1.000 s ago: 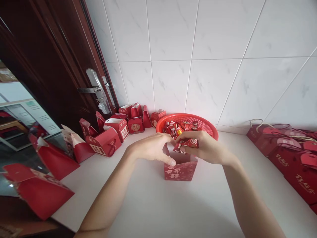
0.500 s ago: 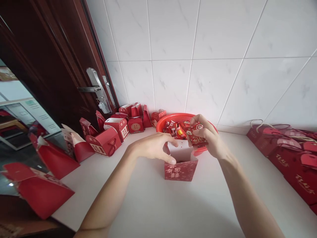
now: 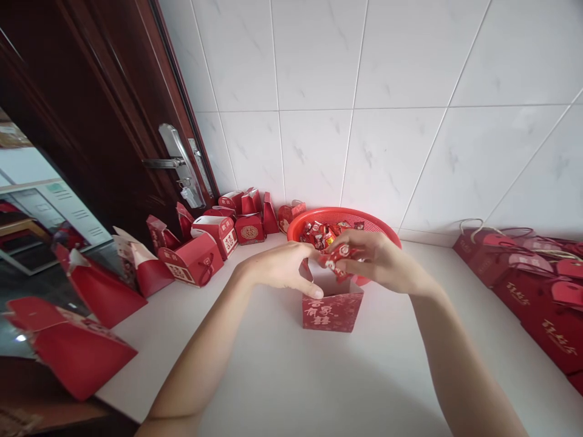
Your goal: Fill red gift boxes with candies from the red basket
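Observation:
An upright red paper gift box (image 3: 332, 312) with pale Chinese characters stands open-topped on the white table. My left hand (image 3: 285, 270) grips its left side, thumb over the front rim and fingers at the back; part of that wall is hidden. Just above the box opening, my right hand (image 3: 378, 261) pinches a red wrapped candy (image 3: 340, 260); whether more than one piece is held I cannot make out. Behind both hands sits a red plastic basket (image 3: 387, 229) with wrapped candies (image 3: 316, 233) inside, partly covered by my right hand.
Several folded red gift boxes (image 3: 191, 258) line the table's left edge and back corner. Large red gift bags (image 3: 523, 297) with cord handles stand along the right. A tiled wall (image 3: 319, 152) closes off the back, and a dark door (image 3: 104, 109) stands at the left.
My right hand has moved left and slightly down from over the basket to above the box opening, with the red wrapped candy. My left hand and the box have stayed in place.

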A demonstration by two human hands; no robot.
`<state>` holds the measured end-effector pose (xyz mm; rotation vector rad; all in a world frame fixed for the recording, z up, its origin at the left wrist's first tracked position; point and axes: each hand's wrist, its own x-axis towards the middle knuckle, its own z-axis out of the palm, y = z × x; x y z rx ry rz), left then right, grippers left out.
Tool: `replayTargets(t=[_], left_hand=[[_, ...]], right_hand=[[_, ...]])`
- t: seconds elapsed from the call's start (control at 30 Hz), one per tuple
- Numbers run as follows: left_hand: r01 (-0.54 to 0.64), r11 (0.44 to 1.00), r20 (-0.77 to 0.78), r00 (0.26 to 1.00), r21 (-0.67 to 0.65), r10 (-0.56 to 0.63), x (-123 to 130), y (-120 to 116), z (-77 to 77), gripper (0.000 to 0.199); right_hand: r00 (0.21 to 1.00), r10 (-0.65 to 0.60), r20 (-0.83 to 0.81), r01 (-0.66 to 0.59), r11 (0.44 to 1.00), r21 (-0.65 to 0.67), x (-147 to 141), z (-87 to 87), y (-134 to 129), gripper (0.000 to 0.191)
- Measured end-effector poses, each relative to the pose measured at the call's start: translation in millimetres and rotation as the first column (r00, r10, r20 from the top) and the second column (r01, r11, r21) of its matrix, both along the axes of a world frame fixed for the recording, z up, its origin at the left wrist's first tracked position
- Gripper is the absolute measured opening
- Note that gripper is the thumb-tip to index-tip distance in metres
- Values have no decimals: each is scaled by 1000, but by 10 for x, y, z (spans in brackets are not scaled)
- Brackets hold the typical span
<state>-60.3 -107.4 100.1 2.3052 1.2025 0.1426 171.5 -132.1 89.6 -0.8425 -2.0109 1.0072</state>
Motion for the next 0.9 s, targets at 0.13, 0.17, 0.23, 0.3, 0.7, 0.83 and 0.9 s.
replayTargets(t=[0.13,0.17,0.23,0.3,0.7,0.83,0.9], left_hand=[[11,1000,-3,1000,7,-11,-1,6,1,61],[10,1000,1,1000,-1,-10,-1,7,3,61],[21,1000,9,1000,-8,-21,-1,10,8,58],[55,998,20,998,6,-55,-4,15,13,50],[210,944,167,952,254,-257,50,98,-119,15],[51,900,443,857,433,-262,-15,129,-94,13],[-42,890,576,776,454,-258,-42,148,-88,12]], right_hand=[[984,-33,173,9,991,134,-12,13,-15,11],[986,-47,158,23,988,150,-7,22,-21,10],[991,-74,109,57,987,147,22,42,-29,12],[991,-117,67,107,983,147,68,60,-29,16],[982,-184,52,166,956,240,185,35,73,30],[990,-143,2,142,979,145,193,32,82,43],[993,-97,-60,99,994,37,184,32,77,47]])
